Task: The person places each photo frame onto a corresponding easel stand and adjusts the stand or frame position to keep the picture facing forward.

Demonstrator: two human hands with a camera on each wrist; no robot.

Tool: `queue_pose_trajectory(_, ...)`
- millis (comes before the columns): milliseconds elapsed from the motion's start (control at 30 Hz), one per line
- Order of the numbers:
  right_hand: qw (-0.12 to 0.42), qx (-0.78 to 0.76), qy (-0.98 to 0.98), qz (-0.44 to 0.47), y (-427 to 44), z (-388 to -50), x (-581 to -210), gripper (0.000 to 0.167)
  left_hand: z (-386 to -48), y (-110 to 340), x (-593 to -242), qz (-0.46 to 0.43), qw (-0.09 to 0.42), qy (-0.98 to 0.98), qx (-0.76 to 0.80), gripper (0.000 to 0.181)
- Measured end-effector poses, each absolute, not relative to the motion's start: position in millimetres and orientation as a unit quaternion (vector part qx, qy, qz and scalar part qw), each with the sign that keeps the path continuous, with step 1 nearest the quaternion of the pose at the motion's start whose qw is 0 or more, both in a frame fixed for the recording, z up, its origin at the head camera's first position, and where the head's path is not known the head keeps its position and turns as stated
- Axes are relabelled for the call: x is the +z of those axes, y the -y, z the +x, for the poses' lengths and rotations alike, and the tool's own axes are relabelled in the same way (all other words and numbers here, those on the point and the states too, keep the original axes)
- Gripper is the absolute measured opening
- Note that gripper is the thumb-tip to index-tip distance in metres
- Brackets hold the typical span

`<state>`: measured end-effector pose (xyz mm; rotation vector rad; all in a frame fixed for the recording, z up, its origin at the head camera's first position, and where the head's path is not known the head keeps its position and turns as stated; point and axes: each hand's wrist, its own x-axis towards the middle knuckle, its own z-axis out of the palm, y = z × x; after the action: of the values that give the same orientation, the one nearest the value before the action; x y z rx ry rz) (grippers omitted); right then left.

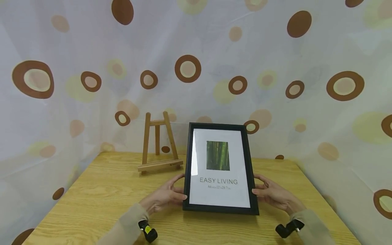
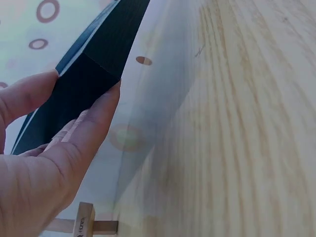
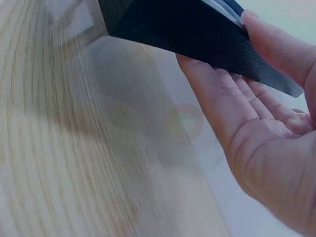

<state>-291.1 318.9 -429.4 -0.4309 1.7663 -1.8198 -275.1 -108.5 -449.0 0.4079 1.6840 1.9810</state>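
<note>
A black picture frame (image 1: 219, 200) with a small green bamboo print and the words "EASY LIVING" is held upright, leaning back a little. The left hand (image 1: 166, 195) grips its left side near the bottom, thumb on the front edge; in the left wrist view the fingers of that hand (image 2: 54, 143) lie behind the black frame (image 2: 74, 89). On the opposite side the right hand (image 1: 272, 194) holds the frame the same way. The right wrist view shows this hand (image 3: 261, 113) pinching the frame (image 3: 173, 29) between thumb and fingers, its lower edge above the table.
A small wooden easel (image 1: 160, 164) stands at the back left of the wooden table (image 1: 92, 204), left of the frame. Behind the table hangs a pale curtain (image 1: 214, 44) with brown and yellow circles. The easel's ledge (image 2: 85, 219) shows low in the left wrist view.
</note>
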Motion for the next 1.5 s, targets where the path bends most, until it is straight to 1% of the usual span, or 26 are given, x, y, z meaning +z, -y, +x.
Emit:
queue_pose_trajectory(133,0.276,-0.687,-0.651,-0.17,-312,-294,-430,0.071,-275,113,-446,0.157,0.257,-0.608,0.735,0.093)
queue_pose_trajectory(367,0.255,-0.676,-0.674,-0.155,-301,-298,-428,0.08,-277,119,-447,0.153,0.242,-0.619,0.731,0.093)
queue_pose_trajectory(467,0.243,-0.662,-0.693,-0.151,-298,-299,-426,0.08,-278,122,-448,0.149,0.236,-0.622,0.732,0.093)
queue_pose_trajectory(633,0.243,-0.655,-0.699,-0.156,-292,-302,-424,0.08,-280,124,-448,0.145,0.221,-0.63,0.73,0.09)
queue_pose_trajectory(833,0.273,-0.674,-0.672,-0.143,-287,-300,-423,0.085,-283,126,-450,0.142,0.21,-0.632,0.733,0.076)
queue_pose_trajectory(933,0.294,-0.668,-0.669,-0.142,-286,-299,-422,0.09,-284,128,-451,0.151,0.203,-0.635,0.73,0.069)
queue_pose_trajectory(1033,0.315,-0.667,-0.658,-0.153,-283,-298,-420,0.099,-286,131,-449,0.158,0.194,-0.64,0.726,0.069)
queue_pose_trajectory(1133,0.32,-0.667,-0.653,-0.162,-281,-297,-421,0.103,-286,135,-447,0.158,0.184,-0.651,0.719,0.072)
queue_pose_trajectory(1333,0.293,-0.659,-0.666,-0.192,-274,-303,-426,0.098,-287,143,-443,0.166,0.172,-0.68,0.693,0.078)
queue_pose_trajectory(1500,0.279,-0.665,-0.659,-0.211,-265,-309,-426,0.091,-289,153,-437,0.181,0.165,-0.694,0.677,0.078)
